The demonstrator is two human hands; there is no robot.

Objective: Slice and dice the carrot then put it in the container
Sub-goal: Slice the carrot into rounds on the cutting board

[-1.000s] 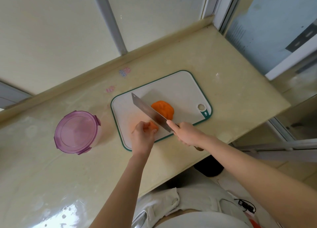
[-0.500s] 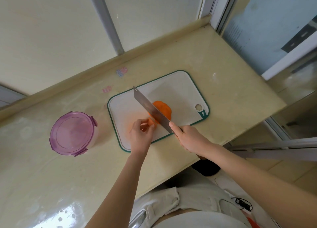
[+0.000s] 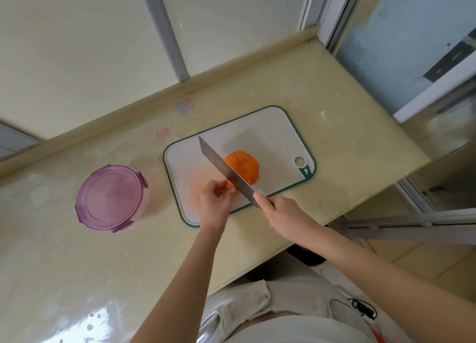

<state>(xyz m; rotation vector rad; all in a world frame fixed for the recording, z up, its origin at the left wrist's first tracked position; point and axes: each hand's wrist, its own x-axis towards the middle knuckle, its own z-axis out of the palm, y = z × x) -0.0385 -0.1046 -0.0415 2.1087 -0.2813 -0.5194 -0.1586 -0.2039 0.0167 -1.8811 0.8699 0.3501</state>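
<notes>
A white cutting board point(image 3: 273, 134) with a green rim lies on the beige counter. A pile of cut orange carrot point(image 3: 243, 166) sits on its middle. My left hand point(image 3: 213, 201) pinches a small carrot piece point(image 3: 231, 188) against the board, mostly hidden by the fingers. My right hand point(image 3: 279, 213) grips the handle of a cleaver point(image 3: 224, 171), whose blade stands on edge between the held piece and the pile. A round container point(image 3: 112, 197) with a closed purple lid stands left of the board.
The counter point(image 3: 347, 146) ends in an edge just right of and in front of the board. A wall and window frame rise behind it. Small pink and blue stickers point(image 3: 184, 106) mark the counter behind the board.
The cleaver blade has shifted slightly along the board beside my left fingers, between the held piece and the pile. The left hand keeps its pinch on the carrot piece. The camera view drifted a little.
</notes>
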